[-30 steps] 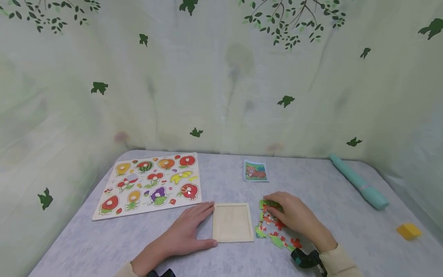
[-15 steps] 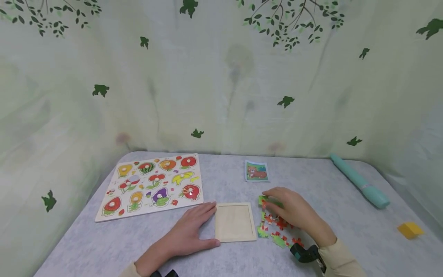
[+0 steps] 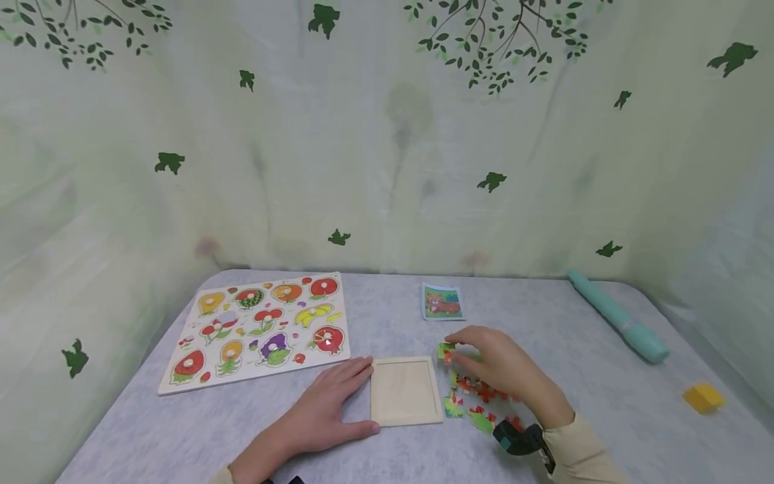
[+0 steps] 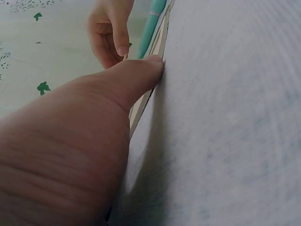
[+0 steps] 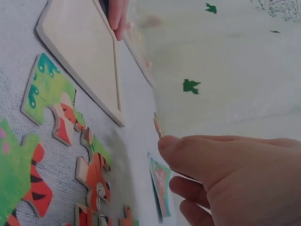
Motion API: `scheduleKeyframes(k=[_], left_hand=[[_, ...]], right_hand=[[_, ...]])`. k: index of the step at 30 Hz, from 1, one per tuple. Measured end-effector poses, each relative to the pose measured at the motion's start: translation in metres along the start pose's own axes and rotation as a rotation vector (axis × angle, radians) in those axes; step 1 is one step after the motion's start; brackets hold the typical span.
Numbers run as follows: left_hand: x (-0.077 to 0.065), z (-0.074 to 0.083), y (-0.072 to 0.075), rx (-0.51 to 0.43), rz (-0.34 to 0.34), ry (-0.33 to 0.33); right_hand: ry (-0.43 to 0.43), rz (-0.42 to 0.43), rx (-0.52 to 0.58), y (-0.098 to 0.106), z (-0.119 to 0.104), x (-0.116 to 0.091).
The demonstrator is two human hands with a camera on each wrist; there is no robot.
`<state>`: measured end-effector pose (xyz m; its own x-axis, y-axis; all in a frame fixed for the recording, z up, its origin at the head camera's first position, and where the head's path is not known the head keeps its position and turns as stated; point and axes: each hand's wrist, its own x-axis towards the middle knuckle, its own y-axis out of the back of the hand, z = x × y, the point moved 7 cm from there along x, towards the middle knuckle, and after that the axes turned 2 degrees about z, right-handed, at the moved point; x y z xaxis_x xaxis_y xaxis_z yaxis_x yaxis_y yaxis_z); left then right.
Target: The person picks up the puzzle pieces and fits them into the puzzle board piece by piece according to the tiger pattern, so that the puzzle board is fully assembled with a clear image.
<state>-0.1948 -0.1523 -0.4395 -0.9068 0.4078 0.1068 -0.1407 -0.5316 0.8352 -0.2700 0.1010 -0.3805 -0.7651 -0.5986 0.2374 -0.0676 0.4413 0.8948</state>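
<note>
My right hand (image 3: 498, 363) pinches a green and orange jigsaw piece (image 3: 446, 351) between thumb and fingers, above the table near the tray's top right corner. In the right wrist view the held piece (image 5: 157, 125) appears nearly edge-on at the thumb tip. My left hand (image 3: 326, 410) lies along the left side of a square wooden puzzle tray (image 3: 406, 391), fingers extended, with fingertips and thumb at its edge. The tray shows a bare wood bottom. Loose jigsaw pieces (image 3: 482, 421) with green and tiger-striped orange parts lie right of the tray, some hidden under the right hand.
A fruit puzzle board (image 3: 260, 329) lies at the back left. Behind the tray is a small picture card (image 3: 443, 302) showing an animal. A rolled teal mat (image 3: 618, 317) and a yellow block (image 3: 704, 398) are on the right. A printed curtain (image 3: 387, 134) hangs behind the table.
My right hand has drawn a jigsaw piece away from the pile, up and left toward the tray. The left hand stays at the tray's side.
</note>
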Motion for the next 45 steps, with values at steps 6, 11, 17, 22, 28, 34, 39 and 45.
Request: scheduleKeyframes(k=[6, 11, 17, 22, 28, 34, 39, 45], left_hand=[[0.000, 0.000, -0.001, 0.008, -0.009, 0.007], [0.000, 0.000, -0.001, 0.016, -0.006, 0.006], [0.000, 0.000, -0.001, 0.016, -0.002, -0.001], [0.000, 0.000, -0.001, 0.007, -0.004, 0.002], [0.000, 0.001, -0.001, 0.008, 0.012, -0.011], [0.000, 0.000, -0.001, 0.005, 0.017, -0.015], [0.002, -0.001, -0.003, -0.003, -0.006, -0.005], [0.000, 0.000, -0.002, 0.006, -0.015, 0.008]], right_hand=[[0.034, 0.029, -0.007, -0.003, -0.004, 0.001], [0.083, 0.081, -0.018, -0.004, -0.009, 0.003], [0.137, 0.118, -0.028, -0.007, -0.015, 0.004], [0.156, 0.125, -0.019, -0.008, -0.018, 0.004], [0.164, 0.121, -0.033, -0.007, -0.024, 0.010], [0.138, 0.098, -0.013, -0.007, -0.029, 0.018], [0.181, 0.119, 0.003, -0.012, -0.034, 0.020], [0.198, 0.137, 0.024, -0.020, -0.038, 0.021]])
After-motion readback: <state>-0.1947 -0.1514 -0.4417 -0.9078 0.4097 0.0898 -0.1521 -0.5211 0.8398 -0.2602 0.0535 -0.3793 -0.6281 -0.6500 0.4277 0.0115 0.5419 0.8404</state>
